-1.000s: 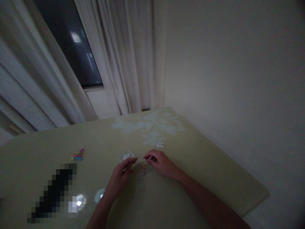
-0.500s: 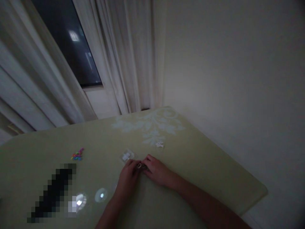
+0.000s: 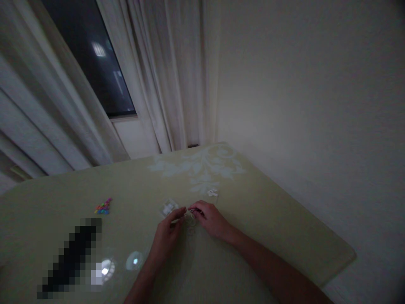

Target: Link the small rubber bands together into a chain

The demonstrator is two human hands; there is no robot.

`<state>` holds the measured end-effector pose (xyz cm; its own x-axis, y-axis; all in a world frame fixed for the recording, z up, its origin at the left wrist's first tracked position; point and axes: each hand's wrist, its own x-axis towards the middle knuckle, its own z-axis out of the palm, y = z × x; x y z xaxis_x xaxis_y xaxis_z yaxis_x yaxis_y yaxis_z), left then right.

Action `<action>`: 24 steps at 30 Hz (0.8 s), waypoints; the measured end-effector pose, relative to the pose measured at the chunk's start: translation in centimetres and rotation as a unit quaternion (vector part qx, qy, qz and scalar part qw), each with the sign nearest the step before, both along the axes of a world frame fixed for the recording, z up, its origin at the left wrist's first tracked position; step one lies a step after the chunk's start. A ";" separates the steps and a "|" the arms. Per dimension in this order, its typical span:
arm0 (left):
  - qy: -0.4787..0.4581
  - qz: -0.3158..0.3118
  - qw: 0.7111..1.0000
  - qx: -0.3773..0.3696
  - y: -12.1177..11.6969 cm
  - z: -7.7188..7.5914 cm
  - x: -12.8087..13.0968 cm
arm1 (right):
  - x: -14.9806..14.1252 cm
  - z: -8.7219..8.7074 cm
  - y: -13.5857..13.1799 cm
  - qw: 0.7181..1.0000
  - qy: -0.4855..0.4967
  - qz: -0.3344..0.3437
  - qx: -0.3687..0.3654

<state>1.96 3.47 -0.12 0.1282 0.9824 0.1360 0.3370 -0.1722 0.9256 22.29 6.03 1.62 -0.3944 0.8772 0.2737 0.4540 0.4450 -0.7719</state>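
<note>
A thin, pale looped cord (image 3: 190, 217) is stretched between my hands, just above the table. My left hand (image 3: 167, 232) has its fingers bent together at the cord's left side. From the other side, my right hand (image 3: 210, 219) pinches the cord, its fingertips close to the left ones. The fingers hide part of it, and its exact kind is too small and dim to make out. Right behind my left hand lies a clear packet (image 3: 169, 206) with white pieces in it. A small white item (image 3: 212, 193) rests beyond my right hand.
Several small bright-coloured pieces (image 3: 103, 207) lie in a cluster on the left of the table (image 3: 268, 236). A dark pixelated shape (image 3: 71, 257) covers the area in front of them. Curtains (image 3: 177, 76) hang behind the table, and a wall (image 3: 300, 105) runs along its right.
My hands have opened up slightly around the cord, so its pale loop now shows between them. My right hand has moved a little up. The other things stay in place.
</note>
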 end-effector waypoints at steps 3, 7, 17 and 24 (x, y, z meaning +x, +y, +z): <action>0.003 -0.017 1.000 0.009 0.1 0.3 -1.0 | 0.7 0.5 0.0 1.000 0.025 0.005 -0.014; 0.137 0.063 0.985 0.082 0.3 0.1 -2.6 | 1.4 0.6 0.1 1.000 0.017 -0.001 -0.026; 0.343 0.077 0.931 0.098 0.8 0.4 -5.1 | 1.8 -0.3 0.5 0.996 -0.092 -0.003 0.017; 0.315 0.025 0.941 0.120 1.4 -0.1 -6.2 | 1.1 -1.3 0.3 0.989 -0.144 0.022 0.037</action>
<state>-4.27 4.92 -0.26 0.2131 0.9397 0.2675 0.8191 -0.3211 0.4754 23.39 6.36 0.33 -0.5021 0.8397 0.2068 0.6298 0.5189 -0.5780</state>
